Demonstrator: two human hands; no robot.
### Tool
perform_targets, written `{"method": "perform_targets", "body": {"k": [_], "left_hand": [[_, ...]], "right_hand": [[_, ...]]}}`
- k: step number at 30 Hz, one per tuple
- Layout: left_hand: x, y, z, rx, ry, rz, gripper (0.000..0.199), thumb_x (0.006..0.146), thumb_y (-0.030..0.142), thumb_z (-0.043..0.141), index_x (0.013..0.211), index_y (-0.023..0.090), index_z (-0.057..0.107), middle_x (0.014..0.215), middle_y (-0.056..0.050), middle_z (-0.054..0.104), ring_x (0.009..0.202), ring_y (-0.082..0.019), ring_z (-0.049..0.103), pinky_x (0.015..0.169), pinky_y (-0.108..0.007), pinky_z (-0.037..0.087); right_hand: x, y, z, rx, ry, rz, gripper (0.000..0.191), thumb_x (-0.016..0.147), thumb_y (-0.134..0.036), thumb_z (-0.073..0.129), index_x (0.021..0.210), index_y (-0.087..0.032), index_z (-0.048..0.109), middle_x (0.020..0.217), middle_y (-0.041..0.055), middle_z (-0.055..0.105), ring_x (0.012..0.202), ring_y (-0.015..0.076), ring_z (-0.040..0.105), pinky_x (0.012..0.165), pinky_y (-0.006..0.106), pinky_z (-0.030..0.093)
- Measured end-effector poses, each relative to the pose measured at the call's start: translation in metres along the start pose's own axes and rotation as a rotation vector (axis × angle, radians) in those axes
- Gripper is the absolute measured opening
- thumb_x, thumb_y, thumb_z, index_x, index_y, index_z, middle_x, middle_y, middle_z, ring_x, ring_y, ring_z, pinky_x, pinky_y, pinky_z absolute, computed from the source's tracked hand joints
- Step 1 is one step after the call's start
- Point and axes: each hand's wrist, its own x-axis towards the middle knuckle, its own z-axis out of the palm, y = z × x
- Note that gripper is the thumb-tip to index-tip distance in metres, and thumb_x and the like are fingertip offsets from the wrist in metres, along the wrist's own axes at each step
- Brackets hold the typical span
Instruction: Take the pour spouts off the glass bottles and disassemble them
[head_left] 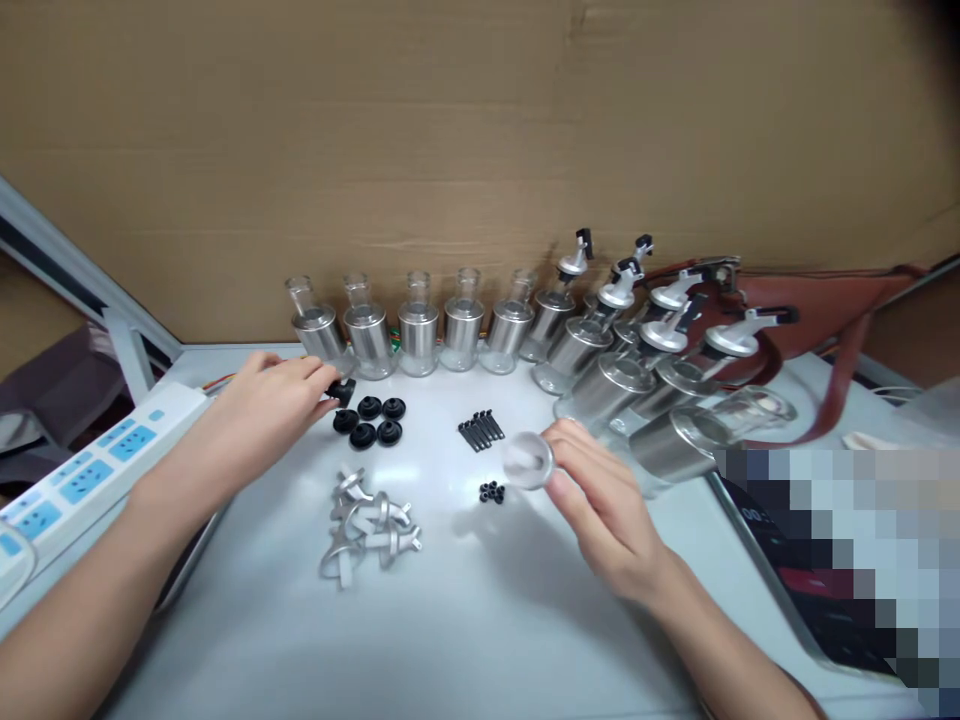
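A large brown board (450,130) stands upright behind the white table (465,620). On the right side there is a reddish-brown bag (814,320), and in front of it, at the table's right edge, a dark screen (795,575), partly covered by blurred squares. A white power strip (94,475) with blue sockets lies along the left side.

The left hand (281,398) is above the table near the back left. Its fingertips are closed together on a small black part (344,391), just beside the black caps. The right hand (604,500) is on the right of the middle; its thumb and fingers are clamped on a pale round part (528,461), which is a little blurred.

Five open glass bottles (418,325) with metal bands stand in a row near the board. To the right of them is a group of bottles with pourers (574,350), and one more open bottle (675,445) is near the right hand; it looks tilted.

On the table, the silver pourers (367,525) lie in a loose pile at the left front. Behind this pile are five round black caps (363,435). Between the two hands lie thin black sticks (481,430), side by side, and in front of them a small cluster of tiny black pieces (492,492).
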Motion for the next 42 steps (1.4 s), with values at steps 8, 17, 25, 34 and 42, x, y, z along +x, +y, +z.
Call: {"method": "perform_targets", "body": {"k": [8, 17, 25, 34, 42], "left_hand": [[0.015, -0.012, 0.046, 0.141, -0.198, -0.170, 0.019, 0.086, 0.016, 0.043, 0.092, 0.014, 0.060, 0.093, -0.017, 0.066, 0.080, -0.035, 0.066, 0.065, -0.038, 0.045], [0.014, -0.017, 0.058, -0.071, -0.252, -0.087, 0.044, 0.088, 0.011, 0.029, 0.121, 0.016, 0.057, 0.115, -0.014, 0.060, 0.090, -0.026, 0.066, 0.076, -0.034, 0.051], [0.015, -0.016, 0.057, -0.144, -0.232, -0.096, 0.040, 0.088, 0.015, 0.032, 0.117, 0.020, 0.059, 0.108, -0.010, 0.061, 0.089, -0.024, 0.065, 0.078, -0.033, 0.051], [0.015, -0.015, 0.055, -0.061, -0.269, -0.135, 0.032, 0.093, 0.022, 0.031, 0.104, 0.017, 0.061, 0.097, -0.012, 0.060, 0.076, -0.025, 0.064, 0.067, -0.034, 0.048], [0.012, -0.011, 0.047, -0.051, -0.300, -0.135, 0.037, 0.095, 0.025, 0.029, 0.117, 0.016, 0.057, 0.106, -0.013, 0.064, 0.089, -0.027, 0.066, 0.077, -0.036, 0.051]], "right_hand": [[-0.002, 0.006, 0.010, -0.066, 0.012, -0.063, 0.009, 0.092, -0.012, 0.050, 0.098, -0.018, 0.054, 0.076, 0.0023, 0.057, 0.069, 0.0160, 0.050, 0.065, 0.029, 0.042], [-0.006, 0.007, 0.019, -0.129, -0.129, -0.135, 0.013, 0.097, -0.018, 0.048, 0.085, -0.019, 0.053, 0.064, -0.0025, 0.056, 0.056, 0.0110, 0.045, 0.062, 0.026, 0.037], [-0.012, 0.000, 0.027, -0.079, -0.364, -0.084, 0.014, 0.098, -0.024, 0.047, 0.097, -0.017, 0.059, 0.083, 0.0048, 0.067, 0.073, 0.0157, 0.057, 0.068, 0.029, 0.042], [-0.016, -0.007, 0.033, -0.105, -0.541, -0.014, 0.022, 0.093, -0.015, 0.052, 0.113, -0.012, 0.061, 0.097, 0.0097, 0.070, 0.088, 0.0218, 0.063, 0.078, 0.038, 0.049], [-0.018, -0.014, 0.037, -0.103, -0.673, 0.018, 0.040, 0.094, -0.022, 0.049, 0.131, -0.010, 0.055, 0.122, 0.0124, 0.066, 0.111, 0.0268, 0.058, 0.095, 0.045, 0.049]]}}
